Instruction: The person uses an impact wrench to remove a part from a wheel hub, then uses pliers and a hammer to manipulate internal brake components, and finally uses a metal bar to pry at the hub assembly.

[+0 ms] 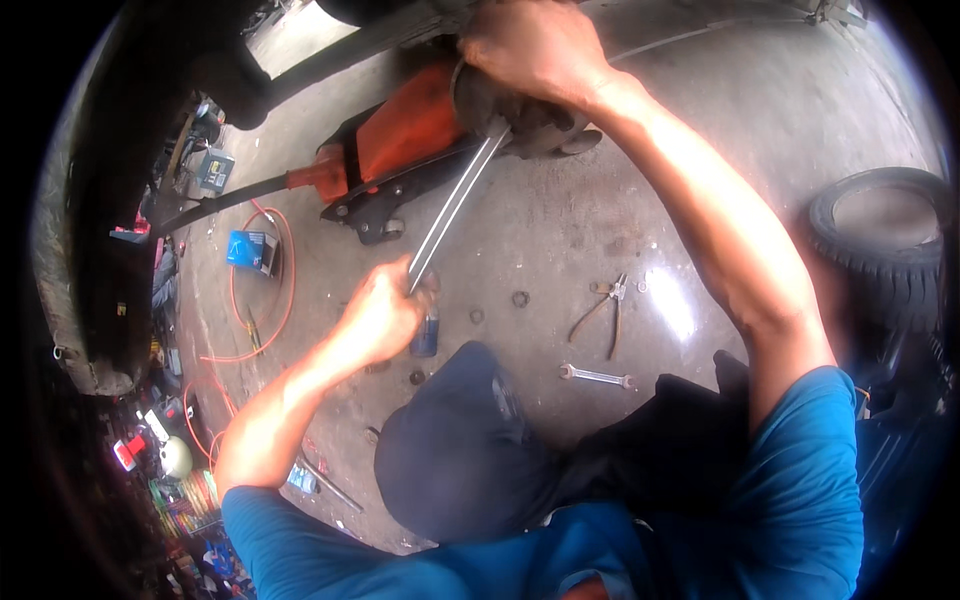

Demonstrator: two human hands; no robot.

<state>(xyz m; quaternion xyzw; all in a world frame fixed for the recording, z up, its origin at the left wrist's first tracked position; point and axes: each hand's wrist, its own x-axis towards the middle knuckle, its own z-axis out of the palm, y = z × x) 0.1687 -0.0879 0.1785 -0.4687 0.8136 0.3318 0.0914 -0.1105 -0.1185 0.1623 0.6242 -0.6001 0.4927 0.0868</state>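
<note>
My left hand (385, 310) is closed around the lower end of a long, shiny metal wrench (455, 212). The wrench slants up and away to the right, and its far end meets a dark round wheel hub (485, 100). What that end fits onto is too small to make out. At the top of the head view my right hand (535, 50) curls over the upper side of the hub, its fingertips partly hidden. Just behind the hub, to its left, stands a red floor jack (405, 125). A blue bottle (425, 335) stands below my left hand.
On the floor lie pliers (603, 312), an open-ended spanner (597, 376) and a dark ring (520, 299). A tire (880, 240) is at the right. To the left are a blue box (250, 250), an orange hose (292, 270) and the jack's long handle (225, 203).
</note>
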